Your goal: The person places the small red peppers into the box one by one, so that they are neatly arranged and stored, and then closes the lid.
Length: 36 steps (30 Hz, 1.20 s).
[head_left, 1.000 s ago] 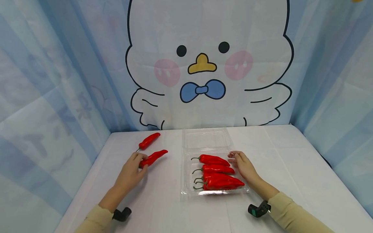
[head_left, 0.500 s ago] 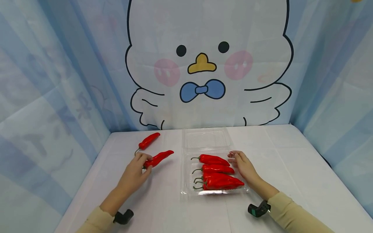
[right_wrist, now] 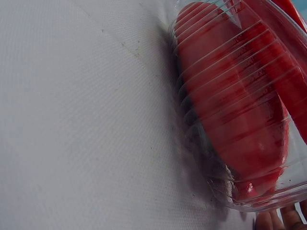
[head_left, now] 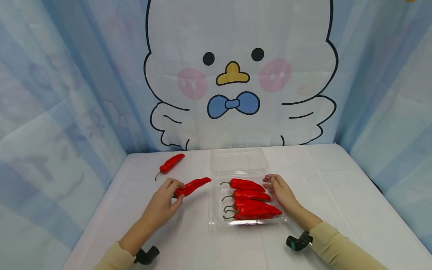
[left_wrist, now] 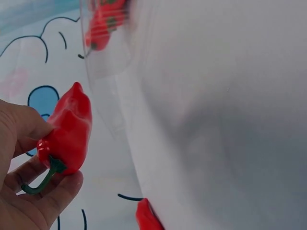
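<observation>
My left hand [head_left: 165,204] pinches a long red pepper [head_left: 192,186] between thumb and fingers, near its stem end. In the left wrist view this pepper [left_wrist: 69,127] points upward, its curved green stem hanging by the fingers. Its tip reaches the left side of a clear plastic clamshell container [head_left: 216,221] in the head view. Inside the container several red peppers [head_left: 249,195] lie in a stack, stems to the left. My right hand [head_left: 283,193] holds the container's right side, fingers curled at the ribbed wall and partly seen through the plastic.
Another red pepper [head_left: 171,163] lies on the white tabletop [head_left: 236,251] at the back left. The container's lid [head_left: 239,161] is folded back toward the printed curtain [head_left: 236,131]. Curtains also stand along both sides of the table.
My left hand has moved right with the red pepper, bringing its tip up to the container's left edge. The right hand and the container stay in place.
</observation>
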Each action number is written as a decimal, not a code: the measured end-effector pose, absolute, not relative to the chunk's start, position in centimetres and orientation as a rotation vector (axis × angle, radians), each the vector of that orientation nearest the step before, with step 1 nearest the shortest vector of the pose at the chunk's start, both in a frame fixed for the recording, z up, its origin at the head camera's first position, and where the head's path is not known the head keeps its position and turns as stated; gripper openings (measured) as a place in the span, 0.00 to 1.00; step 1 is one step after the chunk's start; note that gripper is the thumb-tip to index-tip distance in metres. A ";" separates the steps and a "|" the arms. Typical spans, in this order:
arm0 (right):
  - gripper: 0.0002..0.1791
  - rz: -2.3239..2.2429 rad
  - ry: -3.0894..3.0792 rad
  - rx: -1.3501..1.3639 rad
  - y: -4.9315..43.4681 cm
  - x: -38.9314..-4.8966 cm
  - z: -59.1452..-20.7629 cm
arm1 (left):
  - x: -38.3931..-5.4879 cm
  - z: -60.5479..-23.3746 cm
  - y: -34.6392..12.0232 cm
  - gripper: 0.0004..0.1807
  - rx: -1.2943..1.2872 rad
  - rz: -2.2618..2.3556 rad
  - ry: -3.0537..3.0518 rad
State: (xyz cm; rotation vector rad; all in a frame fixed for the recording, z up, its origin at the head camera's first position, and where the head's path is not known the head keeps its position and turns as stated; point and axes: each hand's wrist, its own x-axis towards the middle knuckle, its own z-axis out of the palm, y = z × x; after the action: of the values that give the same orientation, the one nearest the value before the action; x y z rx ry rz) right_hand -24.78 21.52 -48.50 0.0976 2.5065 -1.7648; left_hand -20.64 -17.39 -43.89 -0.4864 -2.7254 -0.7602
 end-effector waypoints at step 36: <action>0.22 -1.763 2.525 0.104 21.5 -24.7 -48.6 | -18.8 -43.1 -11.3 0.14 -0.761 -0.885 -2.743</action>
State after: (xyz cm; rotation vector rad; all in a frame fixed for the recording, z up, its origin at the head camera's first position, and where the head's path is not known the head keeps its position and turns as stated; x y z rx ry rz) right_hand -24.73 21.50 -48.56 0.1038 2.5245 -1.7631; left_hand -18.80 -11.27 -43.08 -0.7609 -2.7433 -0.8849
